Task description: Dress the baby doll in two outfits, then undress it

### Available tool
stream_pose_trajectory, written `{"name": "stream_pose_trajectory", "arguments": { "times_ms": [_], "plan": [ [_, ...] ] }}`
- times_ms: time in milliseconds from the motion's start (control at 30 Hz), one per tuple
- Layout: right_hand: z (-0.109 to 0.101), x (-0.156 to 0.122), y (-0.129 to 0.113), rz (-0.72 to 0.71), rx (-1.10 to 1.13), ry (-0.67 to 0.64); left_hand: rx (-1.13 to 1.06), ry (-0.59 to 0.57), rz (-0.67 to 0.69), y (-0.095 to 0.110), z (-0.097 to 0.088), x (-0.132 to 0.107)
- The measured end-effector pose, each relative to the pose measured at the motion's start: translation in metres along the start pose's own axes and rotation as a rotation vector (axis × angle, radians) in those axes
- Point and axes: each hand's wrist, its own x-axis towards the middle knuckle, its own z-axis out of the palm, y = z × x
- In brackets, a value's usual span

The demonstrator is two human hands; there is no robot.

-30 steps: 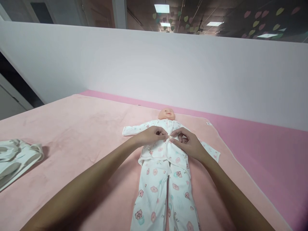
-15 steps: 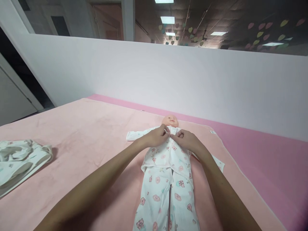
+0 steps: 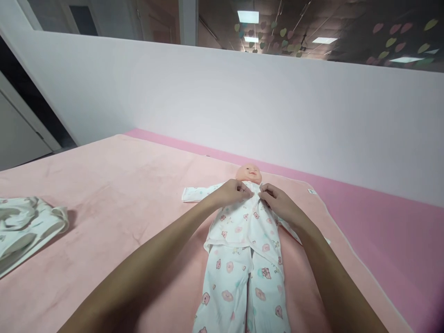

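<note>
A baby doll [image 3: 249, 173] lies on its back, dressed in a white printed jacket [image 3: 239, 226] and matching trousers [image 3: 227, 291]. At the upper chest, just under the doll's chin, my left hand [image 3: 234, 192] pinches the jacket's front edge. Opposite it, my right hand [image 3: 277, 200] pinches the other side of the front near the collar. A small gap separates the two sets of fingertips. Whatever fastener sits between them is too small to make out. One jacket sleeve [image 3: 197, 194] stretches out to the left; the other is partly behind my right forearm.
A pink blanket [image 3: 104, 194] lies under the doll, over a darker pink surface [image 3: 388, 222]. Folded white printed cloth [image 3: 31, 231] rests at the far left. Behind stands a white wall [image 3: 243, 101] with a window above it.
My fingertips, almost touching before, have moved slightly apart at the jacket's neckline. The right hand has shifted a little to the right. The camera view has tilted down slightly.
</note>
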Motion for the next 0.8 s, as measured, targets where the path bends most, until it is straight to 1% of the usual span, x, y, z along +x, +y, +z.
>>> {"name": "stream_pose_trajectory", "arguments": {
  "times_ms": [100, 233, 367, 467, 533, 633, 700, 800],
  "plan": [
    [0.002, 0.001, 0.003, 0.004, 0.009, -0.015, -0.045, -0.016, -0.008, 0.0, 0.0, 0.003],
    [0.003, -0.002, 0.002, 0.045, 0.02, -0.031, -0.052, 0.008, -0.022, 0.0, 0.001, 0.004],
    [-0.004, -0.008, 0.003, 0.038, 0.035, -0.074, -0.047, 0.011, -0.038, -0.001, 0.003, 0.005],
    [-0.01, -0.011, 0.009, 0.019, 0.081, -0.119, -0.059, 0.014, -0.037, -0.001, 0.005, 0.005],
    [-0.01, -0.013, 0.015, 0.02, 0.098, -0.092, -0.063, 0.017, -0.033, 0.0, 0.007, 0.005],
    [-0.008, -0.012, 0.023, 0.009, 0.082, 0.015, -0.052, 0.036, -0.053, -0.001, 0.009, 0.008],
    [-0.005, -0.011, 0.026, -0.038, 0.074, 0.084, -0.042, 0.059, -0.073, 0.0, 0.011, 0.009],
    [-0.001, -0.01, 0.028, -0.117, 0.112, 0.133, -0.028, 0.09, -0.093, 0.003, 0.014, 0.009]
  ]
}}
